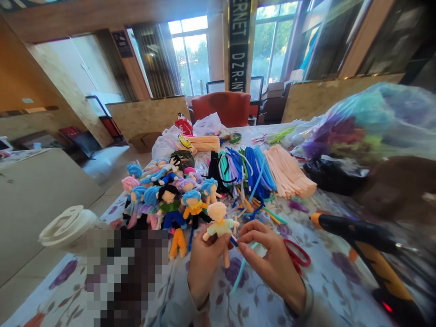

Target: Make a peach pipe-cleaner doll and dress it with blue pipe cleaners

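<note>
Dolls [168,206] of fuzzy pipe cleaner crowd the left of the table [335,299], at least eight of them, overlapping too much for an exact count. One separate pale-headed doll [220,227], with a yellow collar and a mint top, is in hand. Also on the table are two peach pipe-cleaner bundles [291,175], one pair of red-handled scissors [307,262], one black-and-orange glue gun [357,235] and one cup with a white lid [68,222].

Both forearms reach in from the lower edge. The left hand [206,261] is turned up, its thumb across the front; the right hand [269,256] slants in from the right, fingers bent and pointing left.

The pale-headed doll stands upright in the left grip, which pinches its lower body between thumb and fingers, one bare leg hanging below. The right grip has thumb and forefinger drawn near each other at the end of one dark blue strip [234,241], beside the doll's hip; whether they touch it I cannot tell.
</note>
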A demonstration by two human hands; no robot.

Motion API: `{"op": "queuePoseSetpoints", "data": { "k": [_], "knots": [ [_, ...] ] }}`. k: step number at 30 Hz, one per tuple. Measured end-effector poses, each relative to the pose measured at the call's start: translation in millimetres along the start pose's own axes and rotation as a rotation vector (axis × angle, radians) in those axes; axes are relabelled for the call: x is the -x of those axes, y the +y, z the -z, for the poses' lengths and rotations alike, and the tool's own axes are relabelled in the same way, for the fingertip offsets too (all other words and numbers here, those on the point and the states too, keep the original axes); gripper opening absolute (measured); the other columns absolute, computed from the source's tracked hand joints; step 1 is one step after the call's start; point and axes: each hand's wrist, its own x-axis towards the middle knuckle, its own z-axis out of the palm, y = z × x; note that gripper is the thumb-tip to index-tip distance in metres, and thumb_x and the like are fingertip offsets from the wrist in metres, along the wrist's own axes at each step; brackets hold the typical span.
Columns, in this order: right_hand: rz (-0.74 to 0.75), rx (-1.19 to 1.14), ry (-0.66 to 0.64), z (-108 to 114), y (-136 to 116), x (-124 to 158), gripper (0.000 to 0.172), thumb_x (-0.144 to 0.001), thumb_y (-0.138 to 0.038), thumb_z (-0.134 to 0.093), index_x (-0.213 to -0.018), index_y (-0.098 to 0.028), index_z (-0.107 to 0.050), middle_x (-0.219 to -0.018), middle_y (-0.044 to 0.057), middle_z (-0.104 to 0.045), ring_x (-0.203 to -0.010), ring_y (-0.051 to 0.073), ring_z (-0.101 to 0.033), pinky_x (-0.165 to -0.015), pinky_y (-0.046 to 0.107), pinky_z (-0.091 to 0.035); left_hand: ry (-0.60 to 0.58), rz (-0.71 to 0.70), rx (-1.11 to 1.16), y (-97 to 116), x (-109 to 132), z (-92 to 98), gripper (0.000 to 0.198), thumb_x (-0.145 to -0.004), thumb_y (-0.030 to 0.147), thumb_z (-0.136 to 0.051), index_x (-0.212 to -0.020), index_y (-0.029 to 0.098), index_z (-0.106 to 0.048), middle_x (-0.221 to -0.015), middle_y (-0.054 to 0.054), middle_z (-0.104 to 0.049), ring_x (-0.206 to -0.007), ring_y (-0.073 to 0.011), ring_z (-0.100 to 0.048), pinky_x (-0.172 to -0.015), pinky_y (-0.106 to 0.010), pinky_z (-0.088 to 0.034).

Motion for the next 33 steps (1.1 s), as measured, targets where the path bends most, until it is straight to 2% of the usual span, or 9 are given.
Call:
{"op": "queuePoseSetpoints", "data": {
  "k": [4,8,11,17,21,24,27,30,33],
  "knots": [
    [-0.128,-0.138,-0.053,4,1,-4,0.016,-0.081,-0.023,-0.061,-0.066,-0.017,-0.064,-0.080,0.003,-0.062,-0.077,0.017,-0.060,-0.073,0.029,-0.045,-0.003,0.022,0.020,1,-1,2.8,0.018,-0.063,0.024,-0.077,-0.075,0.014,-0.068,-0.058,0.001,-0.067,-0.055,-0.0137,-0.061,-0.053,-0.023,-0.049],
    [-0.335,-0.286,-0.131,2,7,-4,0.014,-0.076,-0.029,-0.065,-0.069,-0.017,-0.060,-0.066,-0.001,-0.060,-0.062,0.014,-0.056,-0.060,0.025,-0.044,-0.008,0.007,-0.011,3,0,3.0,0.016,-0.063,0.023,-0.077,-0.075,0.014,-0.070,-0.059,0.000,-0.067,-0.055,-0.0140,-0.061,-0.053,-0.023,-0.048],
    [-0.401,-0.322,-0.132,-1,10,-3,0.018,-0.073,-0.031,-0.068,-0.069,-0.017,-0.059,-0.063,-0.002,-0.059,-0.058,0.012,-0.052,-0.055,0.023,-0.041,-0.006,-0.001,-0.021,5,1,1.7,0.017,-0.062,0.021,-0.077,-0.077,0.015,-0.071,-0.063,0.000,-0.069,-0.056,-0.0141,-0.061,-0.054,-0.024,-0.048],
    [-0.406,-0.402,-0.100,-4,12,-3,0.026,-0.069,-0.038,-0.073,-0.067,-0.017,-0.056,-0.062,-0.002,-0.060,-0.057,0.012,-0.053,-0.054,0.023,-0.040,-0.046,0.065,0.045,1,-1,1.8,0.019,-0.061,0.025,-0.078,-0.076,0.015,-0.071,-0.059,0.000,-0.067,-0.055,-0.0145,-0.060,-0.053,-0.024,-0.048],
    [-0.387,-0.356,-0.053,-4,13,-3,0.027,-0.070,-0.037,-0.072,-0.065,-0.017,-0.053,-0.060,-0.003,-0.055,-0.055,0.011,-0.049,-0.051,0.022,-0.036,-0.101,0.110,0.177,-3,-2,3.2,0.019,-0.071,0.031,-0.071,-0.082,0.014,-0.072,-0.062,-0.002,-0.068,-0.056,-0.0150,-0.061,-0.056,-0.025,-0.050],
    [-0.360,-0.328,-0.034,-5,16,-3,0.024,-0.071,-0.032,-0.070,-0.065,-0.018,-0.052,-0.060,-0.004,-0.052,-0.054,0.010,-0.047,-0.051,0.022,-0.035,-0.112,0.102,0.195,-3,-1,3.1,0.019,-0.075,0.031,-0.068,-0.083,0.014,-0.072,-0.064,-0.002,-0.069,-0.056,-0.0143,-0.062,-0.058,-0.025,-0.050],
    [-0.336,-0.326,-0.038,-6,19,-2,0.023,-0.073,-0.031,-0.068,-0.066,-0.018,-0.051,-0.061,-0.004,-0.054,-0.056,0.012,-0.050,-0.052,0.022,-0.037,-0.094,0.086,0.142,-2,-1,2.0,0.017,-0.068,0.027,-0.073,-0.080,0.015,-0.071,-0.065,-0.002,-0.069,-0.058,-0.0148,-0.063,-0.060,-0.026,-0.051],
    [-0.313,-0.314,-0.043,-7,22,-2,0.024,-0.075,-0.032,-0.068,-0.067,-0.018,-0.051,-0.063,-0.003,-0.057,-0.057,0.013,-0.053,-0.053,0.023,-0.040,-0.053,0.065,0.069,-1,-1,0.4,0.024,-0.060,0.025,-0.079,-0.080,0.015,-0.071,-0.067,-0.001,-0.070,-0.060,-0.0164,-0.064,-0.060,-0.027,-0.052],
    [-0.270,-0.236,-0.037,-8,20,-1,0.021,-0.077,-0.030,-0.066,-0.068,-0.018,-0.052,-0.063,-0.003,-0.058,-0.059,0.013,-0.055,-0.055,0.023,-0.042,-0.005,0.041,0.006,-1,-3,-0.2,0.024,-0.059,0.025,-0.079,-0.079,0.015,-0.071,-0.066,-0.001,-0.069,-0.059,-0.0168,-0.063,-0.059,-0.028,-0.051]
  ]
}}
